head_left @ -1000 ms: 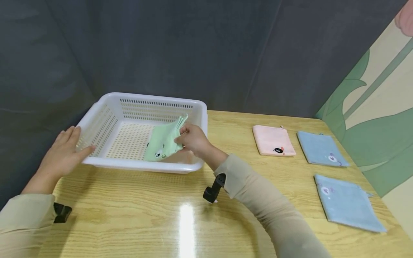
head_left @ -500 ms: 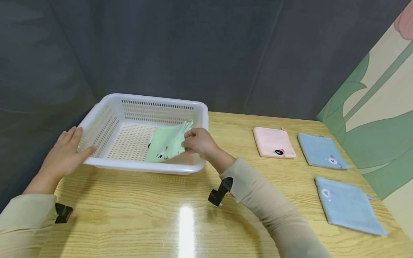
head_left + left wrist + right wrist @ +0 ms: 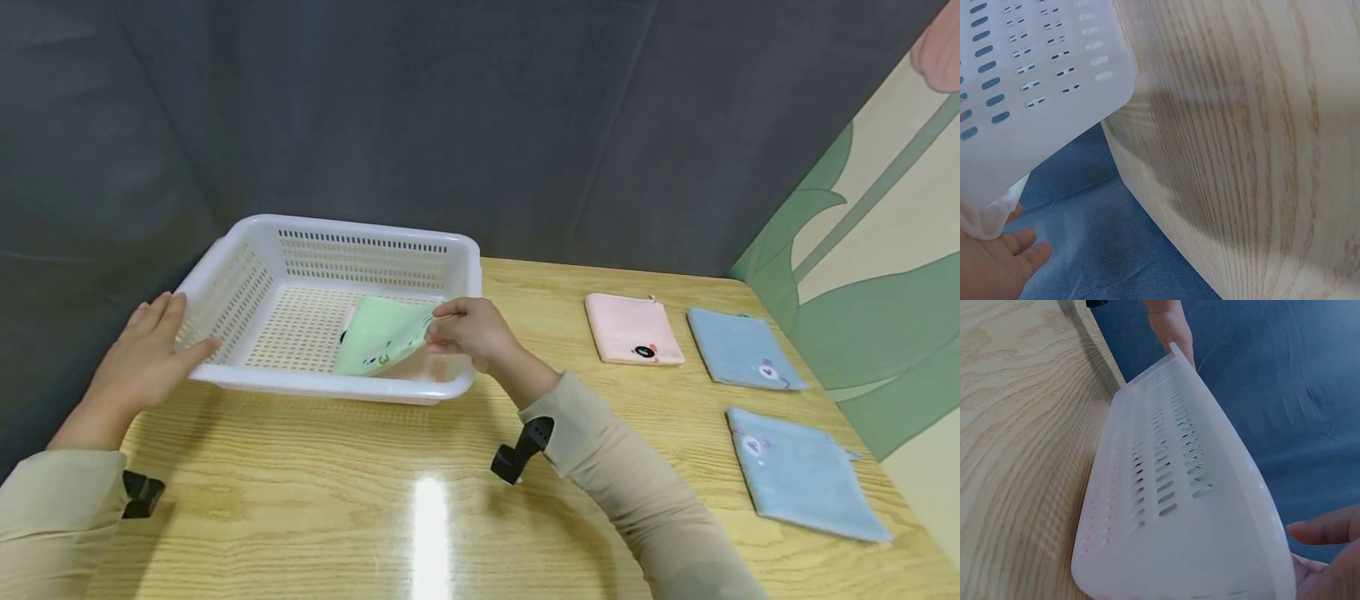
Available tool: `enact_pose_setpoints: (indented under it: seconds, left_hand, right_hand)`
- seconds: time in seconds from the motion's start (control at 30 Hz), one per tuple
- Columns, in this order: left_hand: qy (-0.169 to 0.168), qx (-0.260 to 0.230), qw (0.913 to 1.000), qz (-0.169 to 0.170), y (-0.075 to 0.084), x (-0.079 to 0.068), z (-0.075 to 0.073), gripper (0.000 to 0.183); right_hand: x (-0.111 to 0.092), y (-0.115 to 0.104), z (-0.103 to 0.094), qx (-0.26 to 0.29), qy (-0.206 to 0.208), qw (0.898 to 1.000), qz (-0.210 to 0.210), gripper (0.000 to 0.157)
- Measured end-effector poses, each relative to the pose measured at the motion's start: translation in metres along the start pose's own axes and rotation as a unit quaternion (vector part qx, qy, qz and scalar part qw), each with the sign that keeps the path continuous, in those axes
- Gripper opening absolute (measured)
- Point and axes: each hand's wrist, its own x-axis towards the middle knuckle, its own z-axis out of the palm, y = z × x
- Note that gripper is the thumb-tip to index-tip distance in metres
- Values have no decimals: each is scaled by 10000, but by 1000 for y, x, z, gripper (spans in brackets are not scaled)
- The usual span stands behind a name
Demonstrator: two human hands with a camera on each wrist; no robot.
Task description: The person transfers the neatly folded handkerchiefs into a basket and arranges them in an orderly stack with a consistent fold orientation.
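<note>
A folded light-green hand towel (image 3: pixel 384 323) with a printed face lies in the right half of a white slotted plastic basket (image 3: pixel 296 380). My right hand (image 3: pixel 472 333) reaches over the basket's right side and pinches the towel's right edge between thumb and fingers, holding that edge raised. A bit of pink cloth shows at the towel's left edge, mostly covered by it. At the basket's left front corner, my left hand (image 3: pixel 142 362) rests against the rim with fingers extended and thumb reaching over it. In the right wrist view, the basket wall hides the towel's held edge.
On the wooden table (image 3: pixel 300 500), a folded pink towel (image 3: pixel 630 325) and a blue towel (image 3: pixel 742 342) lie right of the basket. Another blue towel (image 3: pixel 806 475) lies nearer the front. A dark curtain (image 3: pixel 450 108) hangs behind, and a painted wall (image 3: pixel 885 308) borders the right.
My right hand has shifted slightly to the right with the green towel's edge, and the towel's upright back corner has come down flatter. The left hand stays at the rim.
</note>
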Motion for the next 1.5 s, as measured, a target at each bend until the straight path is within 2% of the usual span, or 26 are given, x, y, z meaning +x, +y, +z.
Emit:
enact_pose_setpoints:
  seconds: [0.27,0.43,0.6,1.07,1.5]
  left_hand:
    - [34,26,10000,9,0,0,0,78]
    - [26,5,10000,-11,-1,0,1,78]
    - [-1,8,10000,-15,-1,0,1,78]
    - [78,-2,10000,-51,-2,1,2,77]
    - [76,-17,10000,-47,-1,0,2,77]
  right_hand:
    - [-5,2,-10,227,-246,9994,-34,34]
    - [-7,2,-16,277,-352,9989,-134,30]
    - [-9,3,-21,450,-339,9983,-160,28]
    - [-14,7,-43,729,-378,9961,-323,33]
    - [-19,13,-60,680,-241,9965,-426,31]
